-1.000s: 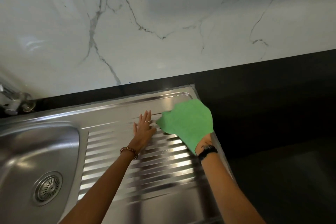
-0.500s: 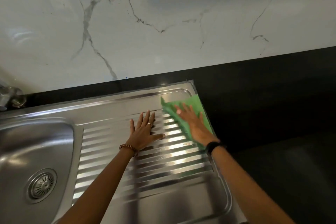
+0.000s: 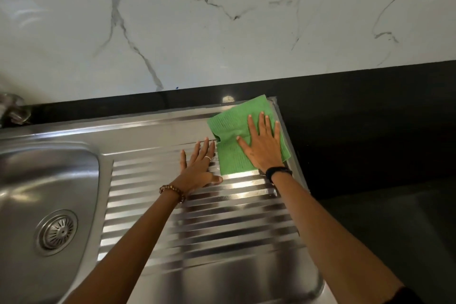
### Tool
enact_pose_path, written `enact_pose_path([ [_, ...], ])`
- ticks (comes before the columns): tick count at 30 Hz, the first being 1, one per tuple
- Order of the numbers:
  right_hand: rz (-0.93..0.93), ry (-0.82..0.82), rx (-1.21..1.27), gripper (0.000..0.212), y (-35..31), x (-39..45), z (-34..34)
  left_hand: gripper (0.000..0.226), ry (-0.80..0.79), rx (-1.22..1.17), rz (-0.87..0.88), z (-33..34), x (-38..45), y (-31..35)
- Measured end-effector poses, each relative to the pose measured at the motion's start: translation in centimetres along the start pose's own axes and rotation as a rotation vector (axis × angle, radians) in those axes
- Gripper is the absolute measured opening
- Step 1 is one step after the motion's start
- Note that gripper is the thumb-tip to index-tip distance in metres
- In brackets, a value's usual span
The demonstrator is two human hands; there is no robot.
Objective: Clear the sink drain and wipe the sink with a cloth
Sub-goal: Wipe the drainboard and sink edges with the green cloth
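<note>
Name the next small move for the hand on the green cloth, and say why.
Probably drag the right hand, pressed flat on the green woven cloth at the far right corner, toward you along the ribbed steel drainboard; those ridges lie bare.

Green cloth [image 3: 233, 155] lies flat at steel sink's [image 3: 153, 131] far right drainboard corner

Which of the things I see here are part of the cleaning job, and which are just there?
Part of the job:
green cloth, pressed flat under the right hand
left hand, flat on the ribbed drainboard
sink basin
drain strainer

Just there:
marble wall
black counter
tap base
</note>
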State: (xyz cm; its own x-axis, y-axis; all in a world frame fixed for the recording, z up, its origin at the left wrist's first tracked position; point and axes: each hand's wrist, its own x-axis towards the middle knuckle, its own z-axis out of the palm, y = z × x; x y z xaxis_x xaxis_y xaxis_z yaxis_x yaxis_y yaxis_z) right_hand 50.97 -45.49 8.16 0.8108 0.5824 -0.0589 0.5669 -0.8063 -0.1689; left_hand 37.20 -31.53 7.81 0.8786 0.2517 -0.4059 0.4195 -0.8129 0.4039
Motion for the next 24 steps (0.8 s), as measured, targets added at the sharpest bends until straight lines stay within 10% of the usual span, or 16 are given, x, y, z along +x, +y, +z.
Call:
enact_pose_path([
  [16,0.111,0.006,0.024,0.065,-0.8,-4.1,0.1,0.082,0.288,-0.045,0.119,-0.4,-5.4,-3.3],
  [24,0.251,0.069,0.055,0.070,-7.3,-4.3,1.1,0.111,0.411,-0.237,-0.256,-0.9,-14.1,-14.1],
])
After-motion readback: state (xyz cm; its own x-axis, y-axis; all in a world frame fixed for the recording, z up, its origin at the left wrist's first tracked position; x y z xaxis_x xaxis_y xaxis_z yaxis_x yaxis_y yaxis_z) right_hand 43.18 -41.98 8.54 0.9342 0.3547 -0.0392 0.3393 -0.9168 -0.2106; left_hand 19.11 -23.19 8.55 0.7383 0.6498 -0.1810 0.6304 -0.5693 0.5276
